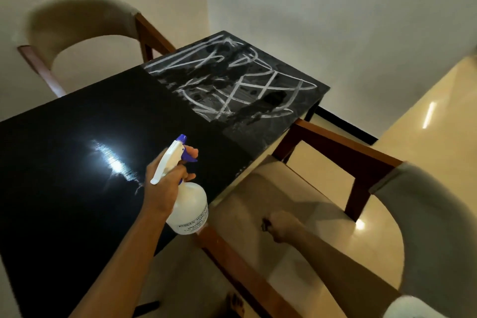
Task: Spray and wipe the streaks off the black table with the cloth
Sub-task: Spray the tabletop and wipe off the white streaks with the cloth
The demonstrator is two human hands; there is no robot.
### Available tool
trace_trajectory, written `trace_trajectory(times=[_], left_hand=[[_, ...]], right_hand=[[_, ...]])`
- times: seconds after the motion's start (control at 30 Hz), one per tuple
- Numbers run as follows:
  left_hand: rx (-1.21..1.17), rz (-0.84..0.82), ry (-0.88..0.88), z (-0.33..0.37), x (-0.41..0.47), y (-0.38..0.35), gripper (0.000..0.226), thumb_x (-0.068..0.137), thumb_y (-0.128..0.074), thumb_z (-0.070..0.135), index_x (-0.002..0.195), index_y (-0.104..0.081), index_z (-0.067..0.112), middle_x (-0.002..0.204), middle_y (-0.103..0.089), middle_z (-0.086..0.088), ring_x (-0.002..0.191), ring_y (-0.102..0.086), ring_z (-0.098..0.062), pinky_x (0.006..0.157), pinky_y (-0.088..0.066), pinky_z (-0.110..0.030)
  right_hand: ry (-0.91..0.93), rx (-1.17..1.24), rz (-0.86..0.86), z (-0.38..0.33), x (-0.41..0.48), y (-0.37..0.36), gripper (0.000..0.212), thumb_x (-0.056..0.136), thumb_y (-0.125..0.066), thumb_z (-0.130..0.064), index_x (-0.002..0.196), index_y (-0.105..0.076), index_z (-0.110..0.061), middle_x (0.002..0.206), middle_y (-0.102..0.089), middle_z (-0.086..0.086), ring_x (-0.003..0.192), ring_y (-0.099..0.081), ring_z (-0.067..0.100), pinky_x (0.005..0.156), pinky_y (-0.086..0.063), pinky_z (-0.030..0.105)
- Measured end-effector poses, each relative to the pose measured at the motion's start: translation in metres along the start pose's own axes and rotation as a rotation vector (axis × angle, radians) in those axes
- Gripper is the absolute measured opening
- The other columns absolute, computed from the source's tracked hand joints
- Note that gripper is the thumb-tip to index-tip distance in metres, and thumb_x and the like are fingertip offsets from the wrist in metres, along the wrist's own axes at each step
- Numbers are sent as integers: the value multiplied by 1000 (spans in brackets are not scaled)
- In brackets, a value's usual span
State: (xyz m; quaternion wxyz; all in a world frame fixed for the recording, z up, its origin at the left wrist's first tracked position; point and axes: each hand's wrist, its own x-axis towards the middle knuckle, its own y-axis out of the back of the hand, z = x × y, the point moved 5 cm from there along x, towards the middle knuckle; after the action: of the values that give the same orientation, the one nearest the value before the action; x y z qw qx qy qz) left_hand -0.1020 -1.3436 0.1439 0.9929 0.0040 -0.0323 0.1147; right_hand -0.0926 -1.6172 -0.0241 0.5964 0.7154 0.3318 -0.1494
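Note:
The black table (77, 137) is glossy at its near end. White streaks (232, 80) criss-cross its far end, with dark wet patches among them. My left hand (165, 178) grips the neck of a white spray bottle (189, 210) above the table's right edge, one finger on the purple trigger. The nozzle points toward the streaks. My right hand (282, 227) is lower, off the table and over a chair seat, with its fingers curled round a small dark piece (265, 225) that looks like the cloth. It is blurred and mostly hidden.
A wooden chair with a grey backrest (426, 214) stands at the table's right side, its seat (284, 188) under my right hand. Another chair (77, 26) stands at the far left. White walls meet behind the table's far corner. The tiled floor (426, 111) is glossy.

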Motion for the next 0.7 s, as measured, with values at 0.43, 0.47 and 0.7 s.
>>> trace_trajectory(times=[0.43,0.47,0.7], left_hand=[[21,-172,43,-4,-52,-57,32,86,-49,-2,110,-65,12,112,-67,-2,110,-62,-20,84,-56,-40],[21,-163,47,-3,-57,-57,32,83,-50,4,108,-65,15,111,-67,-2,109,-62,-20,84,-56,-40],[69,22,69,-14,-61,-47,37,86,-50,-1,106,-65,26,102,-68,9,97,-64,-2,81,-56,-34]], right_hand=[[-174,621,367,13,-120,11,18,97,-47,-12,106,-60,-4,89,-65,16,81,-63,27,70,-49,37],[-173,610,364,9,-118,14,18,98,-46,-12,107,-60,-5,89,-64,15,81,-62,25,69,-47,35],[3,614,490,-34,-36,68,23,95,-48,-13,113,-62,-12,91,-58,0,86,-59,17,74,-47,31]])
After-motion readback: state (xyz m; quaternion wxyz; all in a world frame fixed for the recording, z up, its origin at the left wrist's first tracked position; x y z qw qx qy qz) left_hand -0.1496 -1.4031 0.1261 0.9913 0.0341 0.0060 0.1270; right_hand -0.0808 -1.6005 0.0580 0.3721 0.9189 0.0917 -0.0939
